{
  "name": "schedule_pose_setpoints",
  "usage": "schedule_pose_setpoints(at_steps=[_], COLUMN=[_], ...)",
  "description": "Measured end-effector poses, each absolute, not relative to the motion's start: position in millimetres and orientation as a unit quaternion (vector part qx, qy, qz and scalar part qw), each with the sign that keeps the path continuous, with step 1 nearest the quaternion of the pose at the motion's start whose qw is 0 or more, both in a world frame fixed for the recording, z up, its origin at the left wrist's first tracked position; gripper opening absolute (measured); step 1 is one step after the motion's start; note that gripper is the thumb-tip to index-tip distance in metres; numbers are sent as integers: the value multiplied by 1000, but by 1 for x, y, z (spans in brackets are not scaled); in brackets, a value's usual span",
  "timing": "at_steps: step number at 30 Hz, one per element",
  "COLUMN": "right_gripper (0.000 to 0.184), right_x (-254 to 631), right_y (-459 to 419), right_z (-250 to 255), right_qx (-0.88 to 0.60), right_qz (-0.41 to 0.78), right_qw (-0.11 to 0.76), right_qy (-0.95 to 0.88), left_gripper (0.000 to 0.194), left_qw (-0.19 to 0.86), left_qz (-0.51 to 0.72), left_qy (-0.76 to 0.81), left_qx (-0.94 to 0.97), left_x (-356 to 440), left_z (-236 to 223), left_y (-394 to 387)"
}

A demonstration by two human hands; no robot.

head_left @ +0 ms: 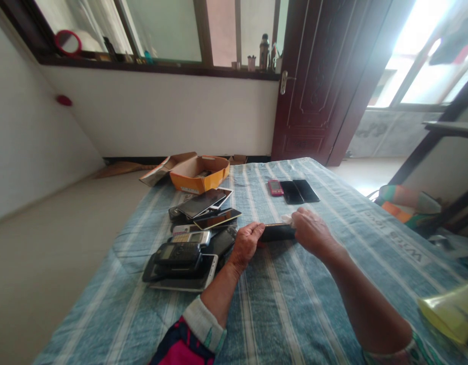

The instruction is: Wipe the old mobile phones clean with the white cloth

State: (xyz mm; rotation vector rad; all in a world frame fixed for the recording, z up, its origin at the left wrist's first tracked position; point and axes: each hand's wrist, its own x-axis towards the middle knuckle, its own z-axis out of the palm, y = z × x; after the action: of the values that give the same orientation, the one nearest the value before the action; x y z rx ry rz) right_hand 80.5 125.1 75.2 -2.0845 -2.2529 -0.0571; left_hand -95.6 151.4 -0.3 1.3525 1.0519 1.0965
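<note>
A dark phone (276, 232) is held level just above the striped cloth, between both hands. My left hand (247, 244) grips its left end with curled fingers. My right hand (313, 232) is closed over its right end, and something small and whitish (287, 219) shows by the fingertips there. To the left lies a pile of several phones (195, 238), some stacked, touching my left hand's side. Farther back, a pink phone (275, 187) and two black phones (299, 191) lie side by side.
A blue striped cloth (279, 304) covers the table. An orange cardboard box (199, 174) sits at the far left edge with its lid (163, 169) beside it. A yellowish plastic bag (452, 312) lies at the right. A dark door (325, 76) stands behind.
</note>
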Motion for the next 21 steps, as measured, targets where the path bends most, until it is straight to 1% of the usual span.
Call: schedule_pose_setpoints(at_steps=[8, 14, 17, 21], right_gripper=[25, 23, 25, 31], right_x=[78, 65, 58, 53], right_y=[125, 127, 127, 128], right_z=[70, 55, 49, 42], right_qx=[-671, -637, -594, -501], right_qz=[-25, -31, -32, -62], right_qw=[65, 136, 206, 360], right_qy=[-739, -758, -777, -784], left_gripper=[31, 32, 31, 32], left_qw=[519, 521, 521, 517], left_qz=[457, 452, 456, 463], left_qy=[445, 437, 435, 441], left_qx=[568, 578, 575, 569], left_x=[-95, -97, -97, -96], left_z=[0, -1, 1, 0], left_y=[152, 153, 152, 152])
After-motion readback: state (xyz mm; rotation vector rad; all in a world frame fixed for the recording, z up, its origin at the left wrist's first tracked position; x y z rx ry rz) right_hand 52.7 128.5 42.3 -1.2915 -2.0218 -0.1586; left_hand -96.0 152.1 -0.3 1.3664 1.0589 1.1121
